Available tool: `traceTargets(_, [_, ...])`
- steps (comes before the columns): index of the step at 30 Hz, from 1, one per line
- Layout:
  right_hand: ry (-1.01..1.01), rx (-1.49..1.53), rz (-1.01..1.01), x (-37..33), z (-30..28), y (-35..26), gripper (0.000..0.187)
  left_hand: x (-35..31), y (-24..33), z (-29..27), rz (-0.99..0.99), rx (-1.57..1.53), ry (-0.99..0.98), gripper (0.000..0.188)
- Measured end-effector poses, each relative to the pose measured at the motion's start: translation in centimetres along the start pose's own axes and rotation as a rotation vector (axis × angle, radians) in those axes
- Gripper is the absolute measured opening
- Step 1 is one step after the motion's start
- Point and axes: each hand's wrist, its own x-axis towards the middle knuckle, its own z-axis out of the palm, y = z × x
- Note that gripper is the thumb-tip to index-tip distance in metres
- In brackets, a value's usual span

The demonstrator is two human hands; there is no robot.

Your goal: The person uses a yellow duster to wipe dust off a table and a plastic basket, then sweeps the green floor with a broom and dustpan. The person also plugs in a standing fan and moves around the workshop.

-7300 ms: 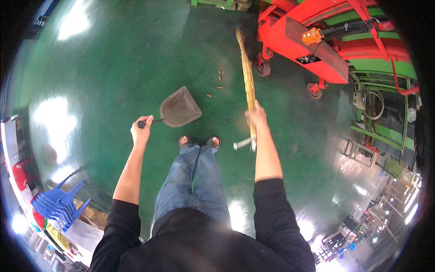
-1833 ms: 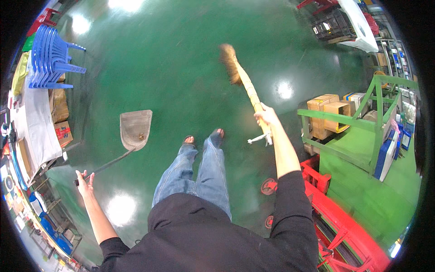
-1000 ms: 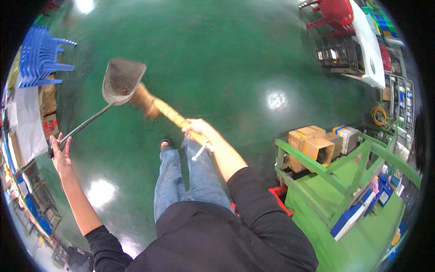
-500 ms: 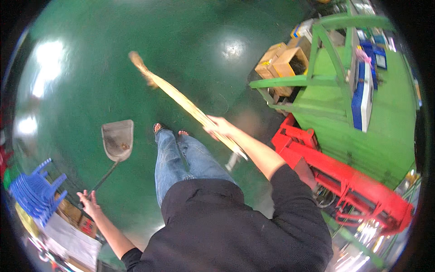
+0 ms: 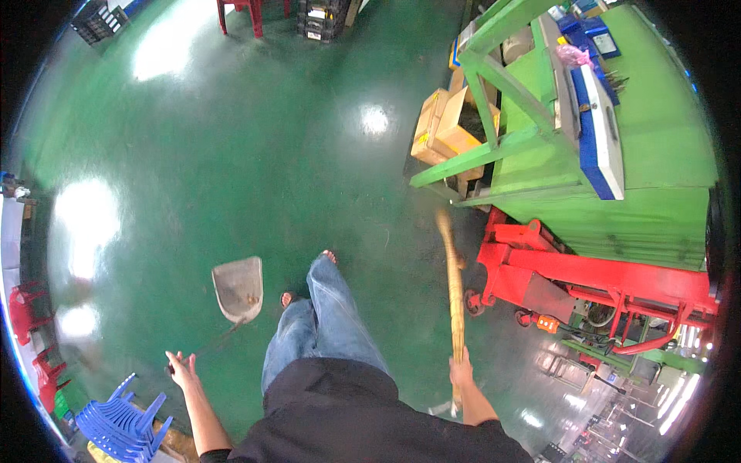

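Observation:
My right hand (image 5: 461, 372) is closed round the pale handle of a straw broom (image 5: 455, 297). The broom points away from me on my right, its tip blurred near the red machine frame. Lower left, my left hand (image 5: 183, 370) grips the end of the thin dark handle of a long-handled dustpan, some of its fingers sticking out. The grey pan (image 5: 238, 289) hangs over or rests on the floor ahead of that hand; I cannot tell which. A little brownish debris lies in it. Between broom and dustpan are my legs in blue jeans (image 5: 324, 328), one foot ahead of the other.
On the right stand a red wheeled machine frame (image 5: 587, 270) and a green metal structure (image 5: 532, 139). Cardboard boxes (image 5: 448, 127) are stacked beside it. Stacked blue plastic chairs (image 5: 123, 420) are at lower left. Far ahead are a red stool (image 5: 251, 15) and black crates (image 5: 320, 19).
The broom has swung from pointing forward left to pointing straight ahead on my right. My right hand has moved right and closer. My legs have stepped, and the dustpan moves along with my left hand.

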Motion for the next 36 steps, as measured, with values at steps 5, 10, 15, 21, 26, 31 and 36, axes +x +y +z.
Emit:
traceTargets(5, [-0.259,0.775,0.155,15.5,3.9,-6.9,0.023,-2.6,3.7,5.3,0.102,0.042,-0.142,0.046])
traceTargets(10, [-0.407,0.545,0.294,20.2,11.2,-18.3,0.014,-4.6,7.3,8.8,0.164,0.036,-0.116,0.049])
traceTargets(15, [-0.624,0.526,0.117,11.6,18.0,-25.5,0.057,-4.8,7.7,13.6,0.239,0.023,-0.171,0.052])
traceTargets(21, [-0.562,0.591,-0.126,4.4,12.8,-24.5,0.068,-3.9,8.6,17.8,0.217,0.039,-0.178,0.051])
traceTargets(26, [-0.538,0.053,-0.053,9.9,2.2,-25.7,0.091,-3.2,9.6,19.0,0.211,0.055,-0.208,0.048])
traceTargets(31, [-0.273,0.05,-0.187,18.1,1.5,-32.1,0.085,-4.2,9.8,19.1,0.261,0.081,-0.213,0.046])
traceTargets(36, [-0.279,0.176,-0.097,18.0,11.8,-35.9,0.09,-4.7,10.8,18.9,0.228,0.104,-0.244,0.046])
